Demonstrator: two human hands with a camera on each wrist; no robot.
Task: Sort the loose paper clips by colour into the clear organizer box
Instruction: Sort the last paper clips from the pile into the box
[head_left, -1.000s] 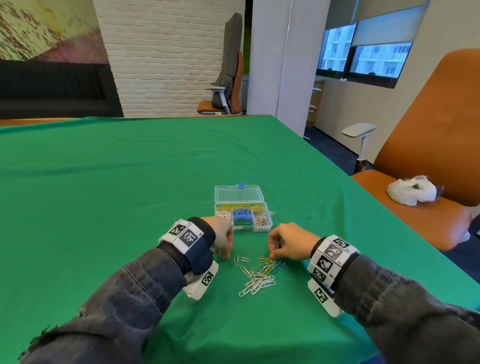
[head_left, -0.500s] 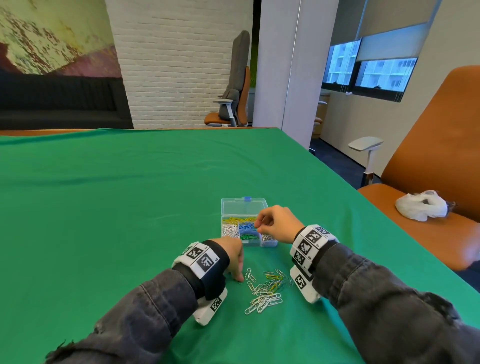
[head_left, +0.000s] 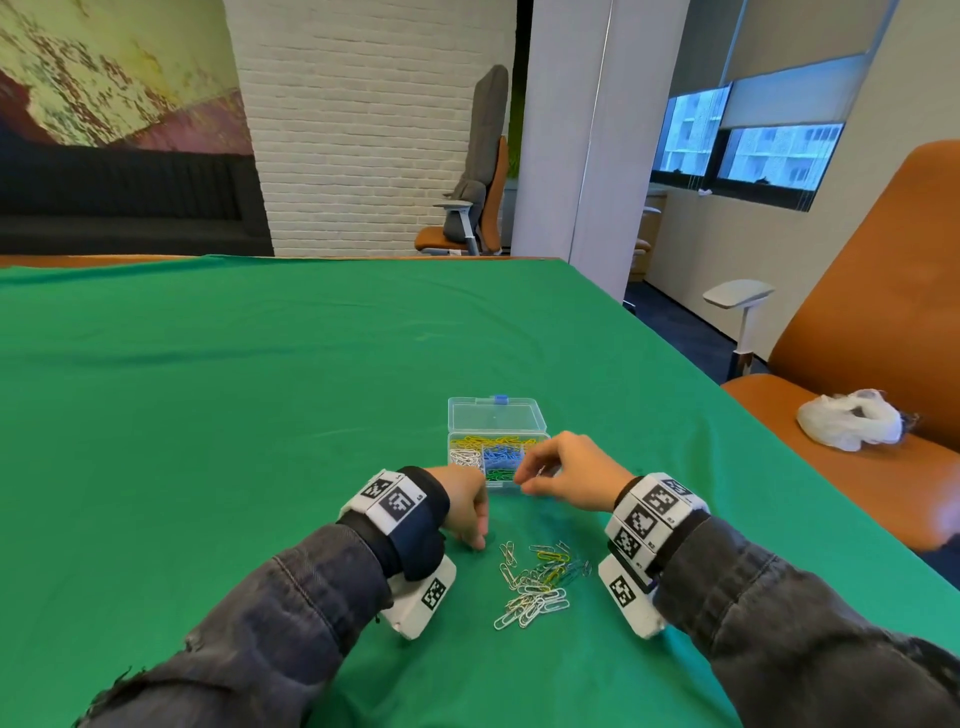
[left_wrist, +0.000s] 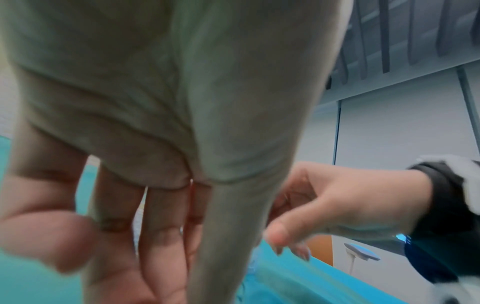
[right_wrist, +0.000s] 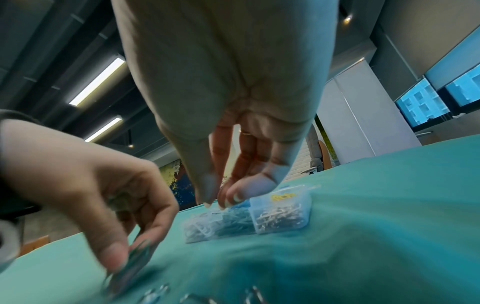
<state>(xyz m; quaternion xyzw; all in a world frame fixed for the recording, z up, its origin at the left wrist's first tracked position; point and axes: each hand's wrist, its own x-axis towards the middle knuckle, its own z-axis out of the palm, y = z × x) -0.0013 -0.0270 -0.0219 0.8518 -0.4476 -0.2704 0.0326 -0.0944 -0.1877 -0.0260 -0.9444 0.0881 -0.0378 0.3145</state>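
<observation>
The right hand's fingers are bunched, tips pressed together just above the near compartments of the clear organizer box; whether a clip sits between them I cannot tell, since the tips are blurred in the wrist view and too small from the head. The right hand hovers at the box's near right corner, so the step in hand looks like a drop into a compartment or the moment just after one. The left hand's fingers point down, thumb and forefinger tips close together on what seems a pale clip at the desk surface, though blur hides the contact. The left hand sits just left of the loose paper clips, a small heap mostly white with a few yellow and blue-green ones, lying near the box on its near side. The box stands with its lid folded back, with yellow clips along the far row, white, blue and green nearer. Next, I judge, the right hand must go to the heap for one clip of a single colour, picked clear of its tangled neighbours.
</observation>
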